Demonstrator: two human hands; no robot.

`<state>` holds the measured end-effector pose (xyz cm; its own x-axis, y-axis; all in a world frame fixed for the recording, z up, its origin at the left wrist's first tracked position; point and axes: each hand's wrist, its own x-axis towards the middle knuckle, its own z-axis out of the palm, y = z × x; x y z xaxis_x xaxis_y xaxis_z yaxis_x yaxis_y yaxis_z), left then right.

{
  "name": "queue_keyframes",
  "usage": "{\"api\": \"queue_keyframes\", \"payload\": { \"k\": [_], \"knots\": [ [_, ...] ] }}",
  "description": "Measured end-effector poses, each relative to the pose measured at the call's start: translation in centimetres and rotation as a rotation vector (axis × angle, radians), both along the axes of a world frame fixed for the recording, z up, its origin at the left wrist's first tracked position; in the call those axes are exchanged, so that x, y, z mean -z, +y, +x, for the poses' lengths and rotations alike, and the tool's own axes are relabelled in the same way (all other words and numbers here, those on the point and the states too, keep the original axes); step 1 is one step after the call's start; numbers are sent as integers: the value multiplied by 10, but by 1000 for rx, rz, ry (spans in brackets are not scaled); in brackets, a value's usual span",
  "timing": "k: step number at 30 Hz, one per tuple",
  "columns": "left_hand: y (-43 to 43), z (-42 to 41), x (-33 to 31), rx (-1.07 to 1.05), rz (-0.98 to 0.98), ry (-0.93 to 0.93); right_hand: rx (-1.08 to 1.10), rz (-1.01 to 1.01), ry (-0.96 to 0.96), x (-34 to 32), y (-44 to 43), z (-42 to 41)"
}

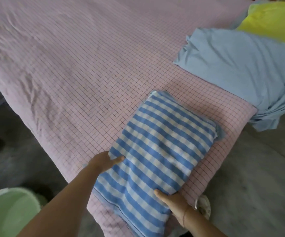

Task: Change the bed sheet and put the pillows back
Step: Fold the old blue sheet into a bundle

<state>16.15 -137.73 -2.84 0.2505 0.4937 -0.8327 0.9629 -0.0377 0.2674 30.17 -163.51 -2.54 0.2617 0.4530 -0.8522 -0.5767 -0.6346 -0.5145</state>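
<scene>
Left hand, right hand each grip pillow edge; end nearest hands seems to overhang bed. Early release likely drops it.

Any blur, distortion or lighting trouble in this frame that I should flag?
Head view: light soft and even, no glare or hard shadows; the wide lens bows the grid lines of the pink sheet toward the edges; the sheet's far left and the green basin look smeared; the pillow, with the left hand and right hand on it, is fairly sharp.
</scene>
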Motion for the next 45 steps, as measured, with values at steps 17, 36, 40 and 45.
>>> {"api": "queue_keyframes", "payload": {
  "k": [17, 36, 40, 45],
  "knots": [
    [-5, 161, -97, -103, 77, -433, 268, 46, -411, -64, 3, 180],
    [-60, 588, -163, -15, 217, -649, 457, 201, -608, -144, -25, 604],
    [-26, 646, -156, -53, 270, -650, 468, 171, -590, -131, -2, 669],
    [14, 737, -151, -54, 292, -682, 490, 110, -597, -117, 21, 740]
  ]
}}
